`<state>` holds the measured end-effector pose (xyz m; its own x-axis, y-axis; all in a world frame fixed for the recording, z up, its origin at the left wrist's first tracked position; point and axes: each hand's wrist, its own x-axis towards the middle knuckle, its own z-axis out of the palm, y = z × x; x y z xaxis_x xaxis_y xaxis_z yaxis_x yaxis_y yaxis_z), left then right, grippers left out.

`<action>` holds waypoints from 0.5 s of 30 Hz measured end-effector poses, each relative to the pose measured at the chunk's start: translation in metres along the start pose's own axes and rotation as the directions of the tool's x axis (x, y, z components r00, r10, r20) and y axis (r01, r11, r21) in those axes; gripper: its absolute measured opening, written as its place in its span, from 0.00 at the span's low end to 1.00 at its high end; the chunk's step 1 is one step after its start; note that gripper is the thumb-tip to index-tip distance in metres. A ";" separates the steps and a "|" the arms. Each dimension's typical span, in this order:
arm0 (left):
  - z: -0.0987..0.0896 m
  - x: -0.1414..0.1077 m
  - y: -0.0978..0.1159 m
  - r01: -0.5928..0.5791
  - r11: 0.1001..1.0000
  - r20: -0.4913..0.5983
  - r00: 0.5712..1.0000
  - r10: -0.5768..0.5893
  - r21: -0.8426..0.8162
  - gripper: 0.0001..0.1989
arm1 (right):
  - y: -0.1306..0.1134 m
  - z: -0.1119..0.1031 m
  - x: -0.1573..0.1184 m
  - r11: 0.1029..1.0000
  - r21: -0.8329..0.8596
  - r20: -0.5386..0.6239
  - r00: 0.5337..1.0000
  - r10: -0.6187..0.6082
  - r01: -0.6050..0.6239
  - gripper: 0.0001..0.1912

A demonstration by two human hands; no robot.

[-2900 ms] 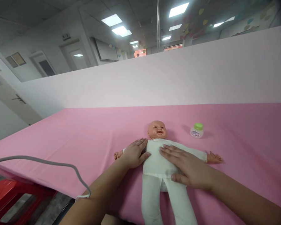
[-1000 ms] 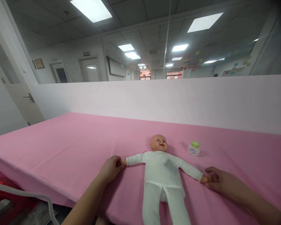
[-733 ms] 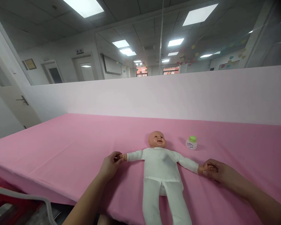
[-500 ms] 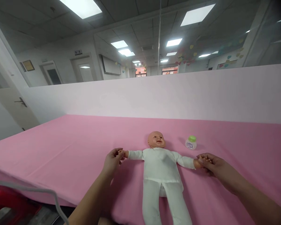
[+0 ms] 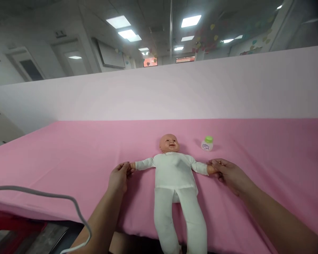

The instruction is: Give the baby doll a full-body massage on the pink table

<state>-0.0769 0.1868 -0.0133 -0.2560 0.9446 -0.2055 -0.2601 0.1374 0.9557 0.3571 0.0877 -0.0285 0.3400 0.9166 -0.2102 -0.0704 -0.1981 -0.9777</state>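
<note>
Hands hold the doll's outstretched hands

Pale wall beneath wide glass
Lit ceiling panels at twelve o'clock; red stool at eight.

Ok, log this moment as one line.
left hand: grips doll's hand | right hand: grips doll's other hand | doll: face up | bottle: upright, untouched
</note>
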 end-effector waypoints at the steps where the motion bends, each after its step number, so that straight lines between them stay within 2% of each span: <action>1: 0.000 0.001 0.000 -0.007 1.000 0.011 1.000 0.007 0.001 0.15 | -0.001 0.001 0.001 1.000 0.001 -0.016 1.000 0.003 -0.003 0.20; 8: 0.002 -0.001 0.003 -0.008 1.000 0.006 1.000 0.008 -0.004 0.14 | 0.001 -0.002 0.007 0.998 0.054 -0.098 0.995 0.029 -0.024 0.17; 12: -0.001 0.004 0.001 0.016 1.000 -0.009 1.000 -0.017 -0.027 0.13 | 0.002 -0.006 0.009 0.985 0.169 -0.092 0.995 0.040 -0.024 0.20; 15: -0.004 0.007 0.000 0.012 0.999 0.020 1.000 -0.011 -0.035 0.15 | -0.002 -0.008 0.006 0.977 0.214 -0.042 0.999 0.030 -0.020 0.22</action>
<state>-0.0819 0.1919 -0.0158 -0.2346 0.9488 -0.2116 -0.2958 0.1377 0.9453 0.3670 0.0904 -0.0277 0.3768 0.8949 -0.2392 -0.2762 -0.1380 -0.9511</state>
